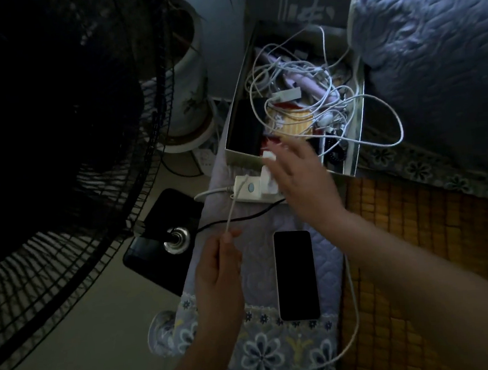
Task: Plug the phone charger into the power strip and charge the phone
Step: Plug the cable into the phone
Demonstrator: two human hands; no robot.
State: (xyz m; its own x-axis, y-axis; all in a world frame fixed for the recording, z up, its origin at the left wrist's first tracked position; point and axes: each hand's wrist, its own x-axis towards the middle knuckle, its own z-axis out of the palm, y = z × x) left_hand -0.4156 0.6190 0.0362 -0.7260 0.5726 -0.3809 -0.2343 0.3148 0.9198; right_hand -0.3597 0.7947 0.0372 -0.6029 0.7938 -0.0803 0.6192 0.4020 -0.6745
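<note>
A white power strip (247, 189) lies on a quilted cloth at the near side of a box. A white charger plug (269, 172) stands on the strip, partly hidden by my right hand (298, 177), whose fingers are spread over it; whether they grip it I cannot tell. My left hand (219, 271) pinches a thin white charging cable (234, 206) that runs up to the strip. A phone (296, 274) with a dark screen and white edge lies face up on the cloth between my forearms, with no cable in it.
An open box (240, 155) holds tangled white cables and small items. A black standing fan with its grille (90, 198) and base (165, 239) fills the left. A bamboo mat (417, 228) and a quilt (431, 50) lie to the right. A vase (191, 101) stands behind the fan.
</note>
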